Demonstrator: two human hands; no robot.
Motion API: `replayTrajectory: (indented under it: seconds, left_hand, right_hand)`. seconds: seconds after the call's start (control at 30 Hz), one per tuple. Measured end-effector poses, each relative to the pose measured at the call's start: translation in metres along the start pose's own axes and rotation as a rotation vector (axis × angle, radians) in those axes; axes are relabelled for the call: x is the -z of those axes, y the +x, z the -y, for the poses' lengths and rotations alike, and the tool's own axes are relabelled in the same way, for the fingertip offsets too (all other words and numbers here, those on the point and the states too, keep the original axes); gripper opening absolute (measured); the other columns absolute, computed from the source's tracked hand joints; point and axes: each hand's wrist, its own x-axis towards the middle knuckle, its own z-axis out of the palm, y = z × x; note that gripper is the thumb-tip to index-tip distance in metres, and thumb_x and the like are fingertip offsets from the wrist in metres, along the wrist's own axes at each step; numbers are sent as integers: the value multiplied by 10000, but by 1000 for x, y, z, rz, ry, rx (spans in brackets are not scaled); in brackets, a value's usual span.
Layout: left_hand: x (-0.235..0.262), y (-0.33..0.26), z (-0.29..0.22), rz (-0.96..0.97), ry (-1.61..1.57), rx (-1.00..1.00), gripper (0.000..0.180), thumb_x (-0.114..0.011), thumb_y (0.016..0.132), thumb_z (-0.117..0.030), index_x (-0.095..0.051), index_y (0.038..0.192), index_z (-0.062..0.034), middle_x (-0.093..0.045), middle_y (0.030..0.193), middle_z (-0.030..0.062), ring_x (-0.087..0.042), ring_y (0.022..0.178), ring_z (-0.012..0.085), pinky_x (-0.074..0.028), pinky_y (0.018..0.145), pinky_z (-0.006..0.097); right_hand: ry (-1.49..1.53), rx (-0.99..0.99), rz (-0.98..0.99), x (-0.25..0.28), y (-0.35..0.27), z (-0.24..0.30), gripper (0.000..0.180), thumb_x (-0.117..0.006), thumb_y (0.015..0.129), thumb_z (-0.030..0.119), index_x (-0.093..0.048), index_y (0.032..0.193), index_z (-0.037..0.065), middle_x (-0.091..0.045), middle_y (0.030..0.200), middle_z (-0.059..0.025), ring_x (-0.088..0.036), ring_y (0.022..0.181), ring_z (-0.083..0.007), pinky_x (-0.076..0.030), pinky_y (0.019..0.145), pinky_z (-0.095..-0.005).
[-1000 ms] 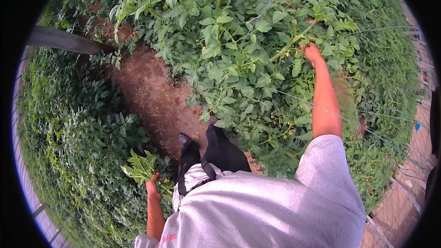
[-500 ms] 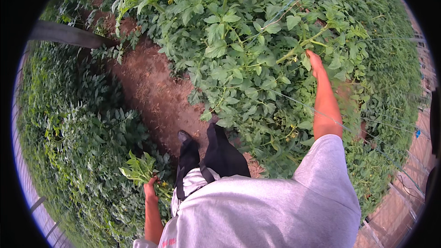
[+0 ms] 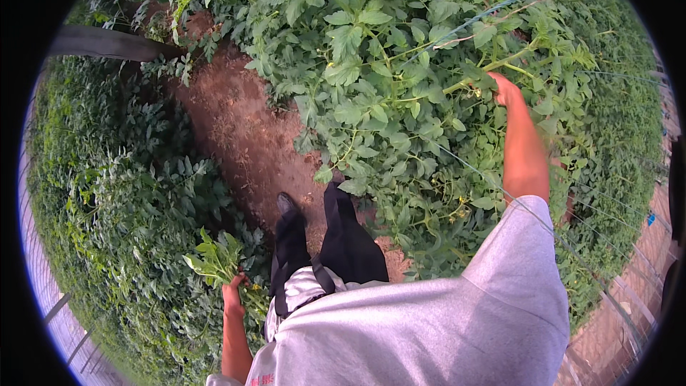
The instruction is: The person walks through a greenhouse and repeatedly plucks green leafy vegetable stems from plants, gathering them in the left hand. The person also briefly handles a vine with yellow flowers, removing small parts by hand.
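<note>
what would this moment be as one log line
left hand: holds leafy bunch | right hand: at thick green stem, grip unclear | around: leafy plants, soil path

red lettering (image 3: 262, 379), on grey shirt (image 3: 429, 322), at lower edge, too small to read

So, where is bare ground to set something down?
On the bare soil path, ahead of the shoe, between the left plants and the right plants. Crowded: around the right grip, beside a thick stem, and around the left grip, which holds leafy sprigs.
</note>
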Motion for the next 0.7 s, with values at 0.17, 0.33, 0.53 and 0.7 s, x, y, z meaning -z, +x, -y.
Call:
replayTrajectory:
  seconds: [0.17,0.33,0.53,0.7]
  left_hand:
    - [-12,-2,-11,-3,26,12,255,-664,836,-76,-664,1078,6,-629,823,53,-567,679,148,-462,641,280]
    - [-23,1,-21,33,29,-10,265,-655,841,-66,-655,1094,13,-624,832,55,-566,686,150,-461,647,282]
    - [-23,7,-26,57,44,-12,287,-650,844,-62,-638,1118,22,-614,828,51,-563,698,147,-460,655,277]
    - [-23,13,-34,55,62,6,303,-658,841,-75,-640,1128,19,-622,828,46,-565,702,146,-467,667,276]
  right_hand:
    - [-361,58,53,11,-1,-7,270,-605,978,232,-688,1178,71,-703,936,18,-602,685,-91,-455,540,-229]
    - [-494,81,75,7,-16,-6,310,-636,948,325,-714,1193,150,-700,1036,39,-592,803,-97,-479,679,-277]
    - [-394,199,1,-10,-36,-25,338,-615,951,293,-660,1269,187,-683,1040,58,-560,798,-59,-432,652,-253]
    - [-88,233,-82,-26,-24,-56,306,-566,984,220,-634,1281,190,-650,982,62,-528,734,-64,-417,617,-257]
